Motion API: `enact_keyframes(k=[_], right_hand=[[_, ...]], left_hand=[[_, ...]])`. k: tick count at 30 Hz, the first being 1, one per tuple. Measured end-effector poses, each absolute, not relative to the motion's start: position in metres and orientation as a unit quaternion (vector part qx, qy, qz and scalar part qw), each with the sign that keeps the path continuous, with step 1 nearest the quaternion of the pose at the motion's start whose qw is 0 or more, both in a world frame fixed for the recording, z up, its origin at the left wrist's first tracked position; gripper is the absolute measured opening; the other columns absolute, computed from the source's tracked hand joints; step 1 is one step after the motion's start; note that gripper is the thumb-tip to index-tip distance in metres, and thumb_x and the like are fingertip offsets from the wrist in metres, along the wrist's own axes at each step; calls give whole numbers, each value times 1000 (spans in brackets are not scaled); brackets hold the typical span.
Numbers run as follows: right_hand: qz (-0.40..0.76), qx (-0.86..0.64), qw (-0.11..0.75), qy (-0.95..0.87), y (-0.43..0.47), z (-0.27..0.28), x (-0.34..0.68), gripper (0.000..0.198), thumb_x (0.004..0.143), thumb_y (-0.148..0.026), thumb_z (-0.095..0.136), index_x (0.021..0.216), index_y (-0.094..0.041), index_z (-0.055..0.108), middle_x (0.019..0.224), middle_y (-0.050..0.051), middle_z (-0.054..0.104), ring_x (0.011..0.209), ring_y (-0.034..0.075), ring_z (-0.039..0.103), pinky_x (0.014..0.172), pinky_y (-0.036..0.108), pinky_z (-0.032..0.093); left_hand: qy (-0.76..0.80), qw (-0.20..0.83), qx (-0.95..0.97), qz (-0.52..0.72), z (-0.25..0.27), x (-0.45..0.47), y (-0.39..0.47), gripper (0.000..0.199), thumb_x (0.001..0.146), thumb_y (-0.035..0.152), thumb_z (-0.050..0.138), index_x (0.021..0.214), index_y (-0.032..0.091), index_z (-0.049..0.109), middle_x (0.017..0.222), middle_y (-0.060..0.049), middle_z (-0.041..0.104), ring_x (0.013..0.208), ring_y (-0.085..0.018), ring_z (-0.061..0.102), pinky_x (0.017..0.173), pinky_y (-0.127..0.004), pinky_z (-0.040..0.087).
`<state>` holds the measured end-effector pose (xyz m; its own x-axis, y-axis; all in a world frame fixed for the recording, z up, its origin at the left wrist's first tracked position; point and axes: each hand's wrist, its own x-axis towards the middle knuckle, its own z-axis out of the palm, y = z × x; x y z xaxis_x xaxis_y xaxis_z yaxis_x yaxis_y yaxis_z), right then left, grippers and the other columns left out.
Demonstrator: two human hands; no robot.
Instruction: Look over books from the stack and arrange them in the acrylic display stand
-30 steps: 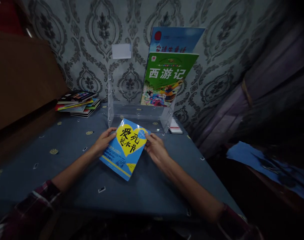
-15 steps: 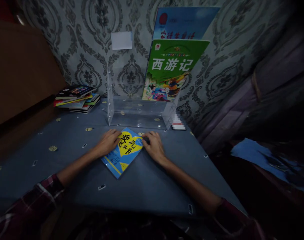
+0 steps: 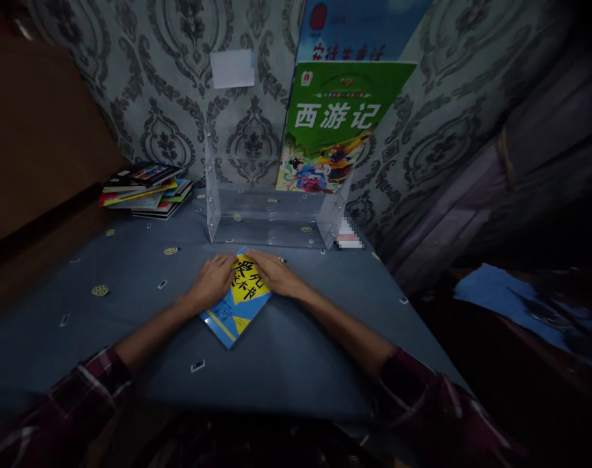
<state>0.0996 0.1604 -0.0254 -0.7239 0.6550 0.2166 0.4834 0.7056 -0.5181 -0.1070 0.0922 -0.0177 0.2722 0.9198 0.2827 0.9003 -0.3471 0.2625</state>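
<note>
A blue book (image 3: 233,314) with a yellow heart and black lettering lies slanted on the table, its cover facing up. My left hand (image 3: 216,276) is closed at its upper left edge, the fingertips against the cover; the thumb is hard to make out. My right hand (image 3: 271,271) reaches across the upper right part of the cover with fingers stretched out, hiding that corner and part of the heart. Just beyond the book stands a clear tiered rack (image 3: 271,233). On its right side a green book (image 3: 332,143) leans in front of a larger blue book (image 3: 354,32).
A stack of books (image 3: 147,192) sits at the table's back left, beside a brown panel (image 3: 42,130). A white card (image 3: 232,69) shows above the rack's left side. At right are a gathered curtain (image 3: 464,201) and a blue cloth (image 3: 500,299) beyond the table edge.
My right hand has moved left from the book's right edge onto its upper cover. The left hand stays at the left edge. The view has tipped slightly downward.
</note>
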Motion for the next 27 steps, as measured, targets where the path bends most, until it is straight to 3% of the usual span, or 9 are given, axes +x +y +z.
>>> enact_keyframes(k=[7, 14, 18, 21, 27], right_hand=[[213, -306, 258, -891, 152, -45, 135, 48, 101, -21, 34, 148, -19, 47, 153, 13, 47, 144, 23, 43, 121, 53, 30], [118, -325, 232, -909, 104, -32, 129, 45, 101, -21, 39, 144, -19, 53, 151, 14, 50, 149, 27, 34, 123, 60, 20], [149, -252, 216, -931, 69, -24, 122, 42, 100, -23, 47, 141, -21, 55, 151, 12, 50, 145, 24, 40, 123, 53, 26], [215, -206, 255, -920, 61, -23, 125, 36, 100, -25, 49, 133, -22, 62, 146, 11, 56, 140, 22, 47, 120, 51, 33], [226, -358, 373, -826, 99, -32, 146, 30, 97, -23, 46, 114, -18, 70, 131, 14, 66, 128, 26, 58, 108, 49, 46]], left_hand=[[564, 48, 799, 205, -16, -108, 92, 28, 100, 20, 40, 121, 16, 58, 124, -12, 63, 117, -25, 55, 105, -45, 45], [555, 52, 802, 213, -16, -109, 92, 28, 99, 20, 40, 121, 15, 57, 123, -13, 62, 116, -25, 56, 103, -44, 45], [551, 49, 805, 214, -17, -110, 92, 27, 99, 19, 42, 120, 15, 57, 120, -12, 62, 115, -25, 56, 104, -42, 45], [543, 50, 812, 210, -16, -110, 92, 26, 99, 20, 42, 120, 15, 56, 120, -12, 62, 114, -25, 56, 102, -40, 45], [571, 11, 811, 127, 1, -103, 87, 26, 100, 20, 41, 120, 15, 57, 122, -13, 62, 113, -28, 55, 96, -44, 44]])
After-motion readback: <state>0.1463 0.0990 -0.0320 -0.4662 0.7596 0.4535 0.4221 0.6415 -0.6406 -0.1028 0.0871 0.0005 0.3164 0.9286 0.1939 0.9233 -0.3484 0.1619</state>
